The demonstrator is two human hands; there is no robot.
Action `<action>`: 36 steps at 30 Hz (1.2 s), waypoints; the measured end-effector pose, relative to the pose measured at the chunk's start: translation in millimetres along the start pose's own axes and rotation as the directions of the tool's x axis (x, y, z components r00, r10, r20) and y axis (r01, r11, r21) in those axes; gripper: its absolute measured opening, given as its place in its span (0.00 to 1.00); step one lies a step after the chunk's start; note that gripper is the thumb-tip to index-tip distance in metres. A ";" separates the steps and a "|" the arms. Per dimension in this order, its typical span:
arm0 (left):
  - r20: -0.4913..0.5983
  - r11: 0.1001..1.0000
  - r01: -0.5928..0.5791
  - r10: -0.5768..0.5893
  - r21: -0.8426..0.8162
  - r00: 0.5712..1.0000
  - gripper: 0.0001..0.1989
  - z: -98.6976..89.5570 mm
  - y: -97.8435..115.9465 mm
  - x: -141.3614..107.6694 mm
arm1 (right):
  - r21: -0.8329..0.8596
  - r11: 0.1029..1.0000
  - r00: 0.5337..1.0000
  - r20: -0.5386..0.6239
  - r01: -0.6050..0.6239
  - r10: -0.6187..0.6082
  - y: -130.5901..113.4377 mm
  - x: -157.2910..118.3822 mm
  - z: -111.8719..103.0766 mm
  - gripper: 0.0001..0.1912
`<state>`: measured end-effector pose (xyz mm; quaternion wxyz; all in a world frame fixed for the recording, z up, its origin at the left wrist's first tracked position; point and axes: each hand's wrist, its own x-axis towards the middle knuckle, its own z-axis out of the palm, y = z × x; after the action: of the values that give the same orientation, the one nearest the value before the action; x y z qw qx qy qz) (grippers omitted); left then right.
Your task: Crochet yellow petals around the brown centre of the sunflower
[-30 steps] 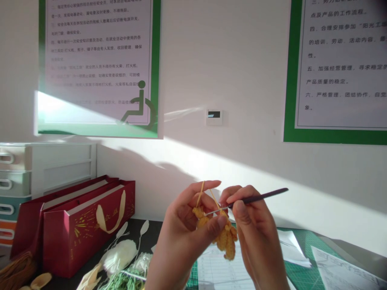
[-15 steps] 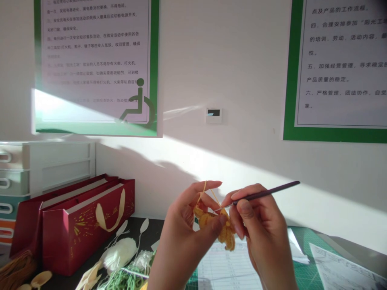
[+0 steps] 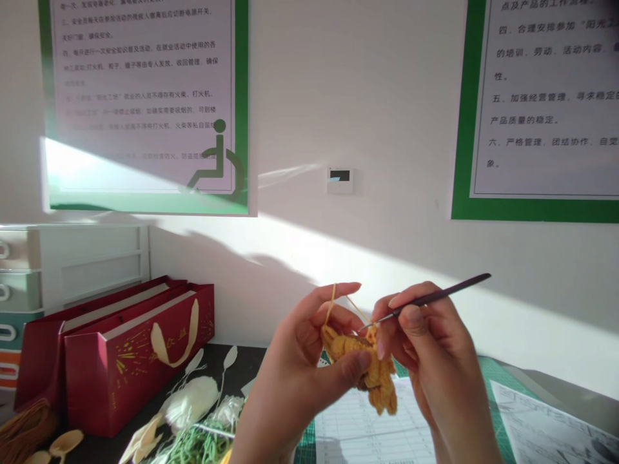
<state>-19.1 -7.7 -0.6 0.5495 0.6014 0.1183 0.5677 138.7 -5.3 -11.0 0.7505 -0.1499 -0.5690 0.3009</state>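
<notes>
Sunlit wall (image 3: pixel 300 248), handheld hook (image 3: pixel 447 292), crochet (image 3: pixel 381 380) (yellow)

Drawer unit (image 3: pixel 97 254) at far left, paper bags (image 3: pixel 94 380) before it, yarn ball (image 3: pixel 193 401) on table (image 3: pixel 249 359) right of them, crochet piece (image 3: pixel 382 390) in left hand (image 3: pixel 302 370), hook (image 3: pixel 445 294) in right hand (image 3: pixel 438 348), printed sheet (image 3: pixel 372 438) below on cutting mat (image 3: pixel 494 368), control panel (image 3: pixel 340 182) between posters (image 3: pixel 140 84) on wall (image 3: pixel 348 84) behind

The left hand (image 3: pixel 305 361) and the right hand (image 3: pixel 432 345) are bare, with slender fingers (image 3: pixel 333 293). The right thumb (image 3: pixel 416 325) shows a short, rounded nail (image 3: pixel 412 313). Both wrists (image 3: pixel 265 435) are uncovered where they show.
</notes>
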 end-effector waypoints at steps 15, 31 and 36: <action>0.075 0.990 0.085 -0.077 -0.115 0.994 0.23 -6.7 -0.5 3.9 | 0.023 0.999 0.996 0.077 -0.041 0.039 -8.5 -7.5 -4.8 0.07; 0.058 0.994 0.063 -0.058 -0.089 0.997 0.24 -5.8 1.1 3.8 | -0.144 0.975 0.985 0.061 0.167 -0.159 -12.3 -16.2 2.8 0.04; 0.057 0.995 0.048 -0.043 -0.085 0.997 0.24 -4.9 2.4 3.4 | -0.164 0.969 0.982 0.054 0.188 -0.181 -12.9 -17.7 5.8 0.06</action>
<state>-23.2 -3.4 2.0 0.5909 0.5895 0.0924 0.5429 133.8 -26.9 -15.5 0.7486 -0.1532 -0.6183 0.1837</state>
